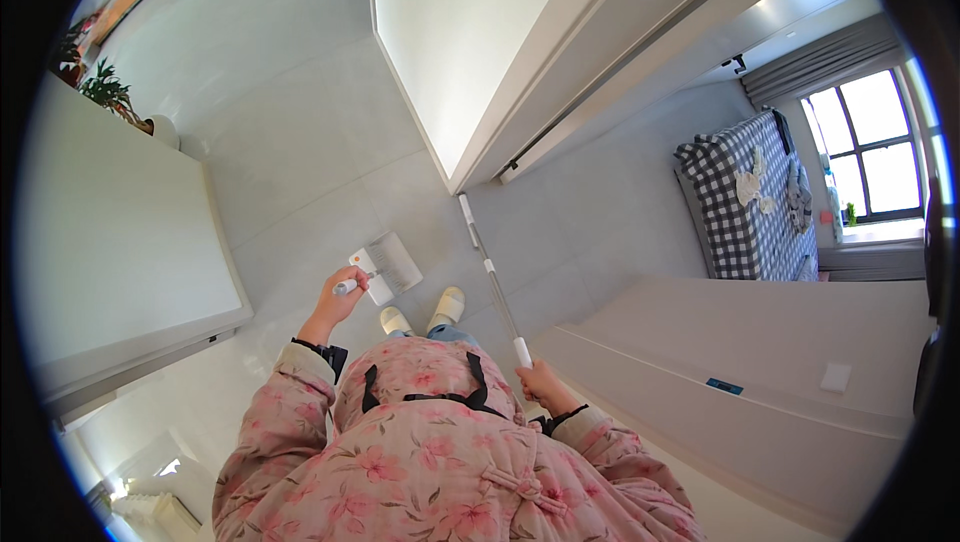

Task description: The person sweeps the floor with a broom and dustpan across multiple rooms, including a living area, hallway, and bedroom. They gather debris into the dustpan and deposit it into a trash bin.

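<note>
My left hand point(341, 303) is closed around the white-tipped handle of a long-handled dustpan point(397, 263), whose white and translucent pan is below, in front of my feet. The pan shows ridges or teeth inside and an orange dot on its white part. In my right hand point(546, 386) is the white grip of a long-handled broom point(501, 294) with a grey metal tube. Its narrow white head reaches the floor by the foot of the door frame; bristles cannot be made out. Pale slippers point(450, 305) are on my feet.
Grey floor tiles point(300, 159) spread ahead. A white wall corner with a door frame point(469, 167) rises beyond the broom. Through the doorway on the right stands a bed with a checked cover point(720, 189). A white partition point(135, 219) and a potted plant point(109, 92) stand left.
</note>
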Demonstrator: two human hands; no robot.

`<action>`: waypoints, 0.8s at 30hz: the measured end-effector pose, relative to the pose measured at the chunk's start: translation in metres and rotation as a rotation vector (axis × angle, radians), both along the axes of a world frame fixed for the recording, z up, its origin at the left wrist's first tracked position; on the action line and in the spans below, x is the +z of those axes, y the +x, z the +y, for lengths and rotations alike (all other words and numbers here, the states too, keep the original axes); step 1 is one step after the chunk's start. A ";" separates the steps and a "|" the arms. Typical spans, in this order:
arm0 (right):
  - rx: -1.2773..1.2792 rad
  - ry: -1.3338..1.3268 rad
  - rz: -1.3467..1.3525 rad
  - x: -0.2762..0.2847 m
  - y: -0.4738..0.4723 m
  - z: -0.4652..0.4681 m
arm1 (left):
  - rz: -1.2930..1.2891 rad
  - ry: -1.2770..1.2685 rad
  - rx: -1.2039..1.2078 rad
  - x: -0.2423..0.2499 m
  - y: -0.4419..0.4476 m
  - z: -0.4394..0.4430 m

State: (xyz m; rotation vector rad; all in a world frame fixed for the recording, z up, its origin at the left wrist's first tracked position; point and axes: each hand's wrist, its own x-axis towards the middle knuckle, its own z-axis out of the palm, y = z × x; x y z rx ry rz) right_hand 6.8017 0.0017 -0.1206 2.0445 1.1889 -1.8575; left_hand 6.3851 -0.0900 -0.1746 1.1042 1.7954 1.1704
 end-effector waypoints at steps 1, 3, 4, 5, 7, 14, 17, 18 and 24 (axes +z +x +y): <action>0.104 0.084 -0.075 0.000 -0.004 0.003 | -0.009 -0.001 0.003 0.000 -0.001 0.001; 0.235 0.198 -0.177 -0.002 -0.011 0.014 | -0.033 -0.027 0.019 0.000 -0.002 0.001; 0.263 0.228 -0.205 -0.005 -0.014 0.021 | -0.056 -0.038 0.037 -0.001 -0.002 0.000; 0.304 0.260 -0.237 -0.008 -0.013 0.029 | -0.051 -0.036 0.030 -0.002 -0.002 0.001; 0.277 0.337 -0.218 -0.026 -0.019 0.047 | -0.053 -0.035 0.037 -0.005 -0.001 0.000; 1.089 0.292 -0.299 -0.123 -0.058 0.097 | -0.090 -0.012 0.039 -0.015 -0.003 -0.002; 1.513 0.293 -0.357 -0.132 -0.055 0.084 | -0.125 -0.027 0.037 -0.015 -0.005 -0.002; 1.760 0.371 -0.328 -0.126 -0.049 0.079 | -0.128 -0.024 0.036 -0.015 -0.006 -0.001; 1.187 0.122 -0.306 -0.060 -0.025 0.024 | -0.081 -0.040 0.020 -0.014 -0.008 0.011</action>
